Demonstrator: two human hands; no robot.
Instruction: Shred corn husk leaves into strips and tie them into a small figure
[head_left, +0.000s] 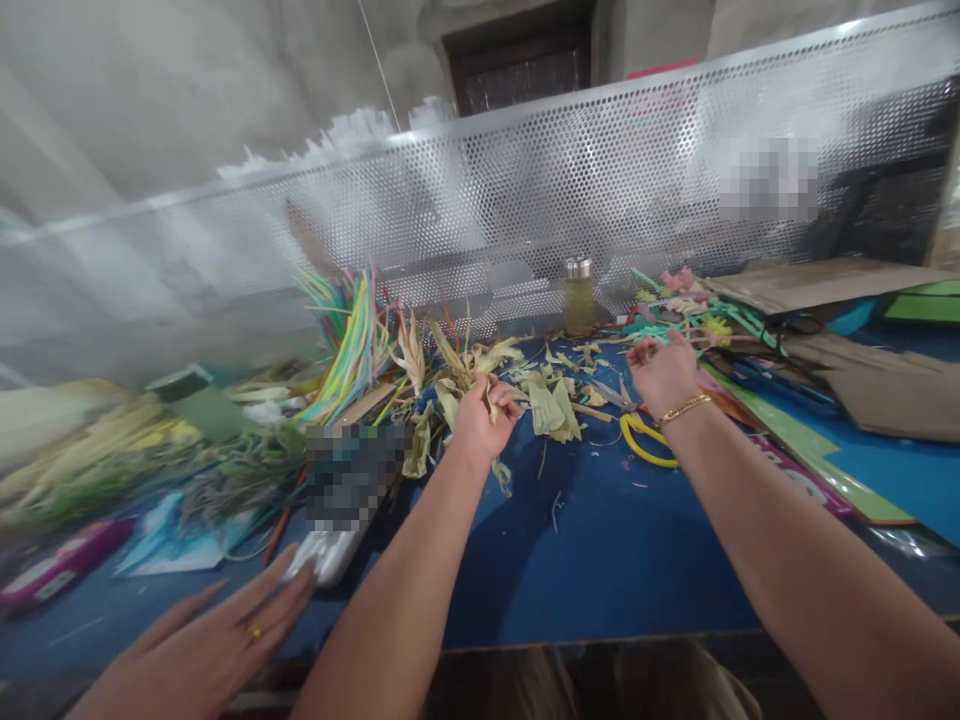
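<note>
My left hand (486, 415) is closed, with a piece of dry, pale husk (492, 402) pinched between thumb and fingers. Around it lie crumpled dry husks (553, 408) and a bunch of husk flowers or leaves (461, 370). My right hand (664, 370), with a bracelet at the wrist, is raised over the table with its fingers curled together. What it holds, if anything, cannot be made out. Just below it lie scissors with yellow handles (651, 459), blades pointing toward the husks.
A co-worker's hand (217, 630) touches a phone-like device (337, 550) at lower left. Bright stems (349, 345), a jar (578, 297) and artificial flowers (679, 290) stand at the back. Greenery (247, 465) lies left, cardboard (885, 385) right. A perforated metal panel (525, 190) bounds the blue table (585, 570).
</note>
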